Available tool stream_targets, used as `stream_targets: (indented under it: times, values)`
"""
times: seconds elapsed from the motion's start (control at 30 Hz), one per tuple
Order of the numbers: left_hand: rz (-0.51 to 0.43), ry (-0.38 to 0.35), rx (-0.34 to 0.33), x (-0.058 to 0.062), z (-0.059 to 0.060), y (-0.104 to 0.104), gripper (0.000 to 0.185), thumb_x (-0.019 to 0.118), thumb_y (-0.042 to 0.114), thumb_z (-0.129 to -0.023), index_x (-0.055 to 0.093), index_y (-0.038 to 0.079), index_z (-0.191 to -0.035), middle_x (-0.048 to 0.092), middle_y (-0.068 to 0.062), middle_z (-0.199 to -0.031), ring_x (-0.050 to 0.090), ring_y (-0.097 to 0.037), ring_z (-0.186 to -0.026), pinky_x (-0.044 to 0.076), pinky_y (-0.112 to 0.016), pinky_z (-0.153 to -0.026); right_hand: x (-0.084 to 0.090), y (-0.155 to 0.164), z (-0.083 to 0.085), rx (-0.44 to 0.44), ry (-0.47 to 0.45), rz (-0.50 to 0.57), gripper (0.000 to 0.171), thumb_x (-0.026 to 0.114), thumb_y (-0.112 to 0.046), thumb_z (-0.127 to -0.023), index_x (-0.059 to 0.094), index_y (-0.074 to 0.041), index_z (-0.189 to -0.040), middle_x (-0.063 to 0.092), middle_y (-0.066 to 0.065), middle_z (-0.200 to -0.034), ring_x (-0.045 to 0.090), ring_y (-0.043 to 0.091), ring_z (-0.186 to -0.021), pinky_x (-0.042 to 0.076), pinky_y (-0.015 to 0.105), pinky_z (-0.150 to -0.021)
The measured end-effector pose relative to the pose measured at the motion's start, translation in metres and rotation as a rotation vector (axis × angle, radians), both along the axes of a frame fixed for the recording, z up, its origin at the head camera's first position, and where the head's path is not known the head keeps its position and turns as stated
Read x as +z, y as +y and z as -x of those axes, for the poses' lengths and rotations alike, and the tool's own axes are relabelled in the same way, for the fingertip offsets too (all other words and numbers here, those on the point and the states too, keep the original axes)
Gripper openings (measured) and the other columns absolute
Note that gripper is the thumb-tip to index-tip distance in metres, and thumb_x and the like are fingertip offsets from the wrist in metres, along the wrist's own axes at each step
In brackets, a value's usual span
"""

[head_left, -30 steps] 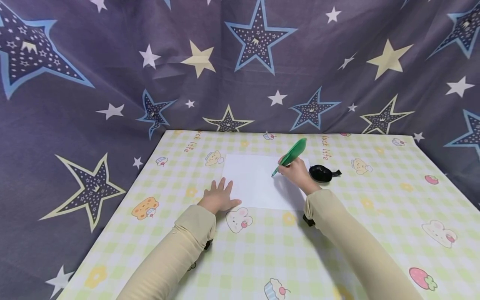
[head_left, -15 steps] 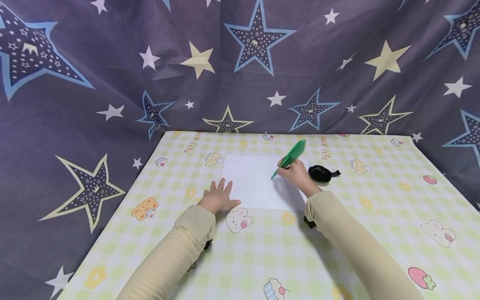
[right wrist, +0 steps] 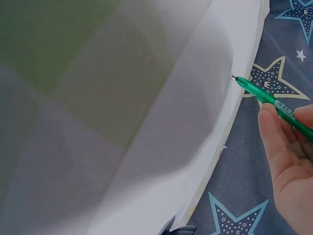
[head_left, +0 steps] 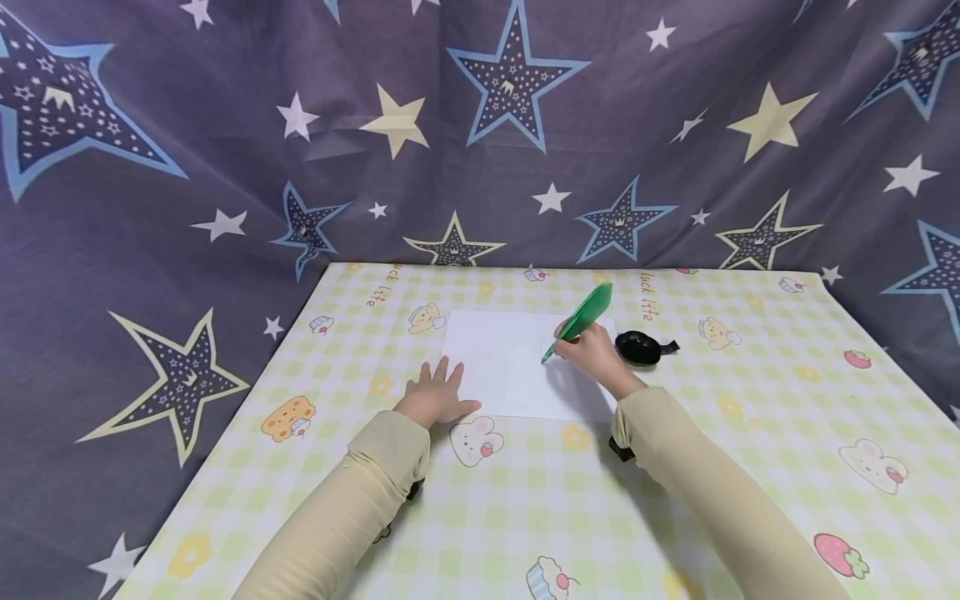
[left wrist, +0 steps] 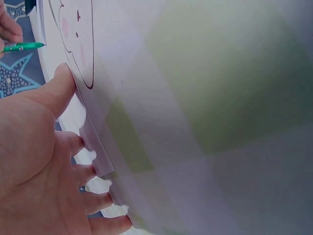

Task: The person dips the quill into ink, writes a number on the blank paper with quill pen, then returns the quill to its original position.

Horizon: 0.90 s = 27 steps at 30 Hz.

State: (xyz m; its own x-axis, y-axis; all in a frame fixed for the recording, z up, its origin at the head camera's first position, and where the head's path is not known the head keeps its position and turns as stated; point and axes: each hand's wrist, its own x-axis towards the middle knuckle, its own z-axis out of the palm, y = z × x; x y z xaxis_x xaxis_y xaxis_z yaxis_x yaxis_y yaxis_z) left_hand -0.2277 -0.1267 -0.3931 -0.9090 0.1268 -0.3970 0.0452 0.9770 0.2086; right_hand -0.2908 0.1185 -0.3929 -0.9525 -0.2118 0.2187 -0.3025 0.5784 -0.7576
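Writing on a white sheet of paper (head_left: pixel 510 367), a person sits at a table (head_left: pixel 675 500) covered in a green-and-yellow checked cloth printed with small cartoon animals. Both arms, in beige sleeves, reach forward from the bottom of the head view.

The right hand (head_left: pixel 596 354) grasps a green pen (head_left: pixel 577 321) with a wide, leaf-shaped top, thumb and fingers curled round the barrel. The pen leans up and away from the hand, and its tip touches the paper just ahead of the knuckles, near the sheet's right edge. In the right wrist view the pen's tip (right wrist: pixel 234 78) meets the white surface beside a faint drawn line.

The left hand (head_left: pixel 438 396) lies flat and released, fingers spread and straight, gripping nothing. It presses on the near left corner of the paper; the left wrist view shows the fingertips (left wrist: pixel 88 156) right along the sheet's edge. A drawn curve and pink marks show on the surface beyond the thumb.

A small black object (head_left: pixel 639 347), not clear enough to name, sits on the table just to the right of the right hand, off the paper.

To do this stroke well, the judgement is that the left hand should hold firm pressure so the sheet cannot slide, while the right hand keeps light contact and moves slowly enough for a clean line.
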Motion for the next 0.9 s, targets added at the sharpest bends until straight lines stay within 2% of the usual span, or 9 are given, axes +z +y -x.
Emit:
stream_targets:
  times: [0.67,0.9]
  values:
    - [-0.002,0.003,0.001,-0.002,0.000,0.000,0.074,0.045,0.049,-0.093,0.017,0.009,-0.148,0.005,-0.017,-0.152,0.002,-0.042,-0.135,0.013,-0.058,-0.104,-0.001,0.004,-0.008,0.056,0.004,0.025,0.011,0.059,0.002,-0.078,0.064,0.006,-0.088,0.064,0.005,-0.069,0.056,0.015,-0.063,0.047,0.029,-0.061]
    - [-0.006,0.008,0.006,-0.002,0.000,-0.001,0.073,0.045,0.048,-0.093,0.018,0.008,-0.148,0.006,-0.017,-0.152,0.003,-0.043,-0.135,0.013,-0.058,-0.104,0.000,0.006,-0.011,0.052,-0.015,0.017,0.010,0.059,0.001,-0.079,0.064,0.004,-0.088,0.065,0.005,-0.070,0.057,0.015,-0.064,0.046,0.029,-0.062]
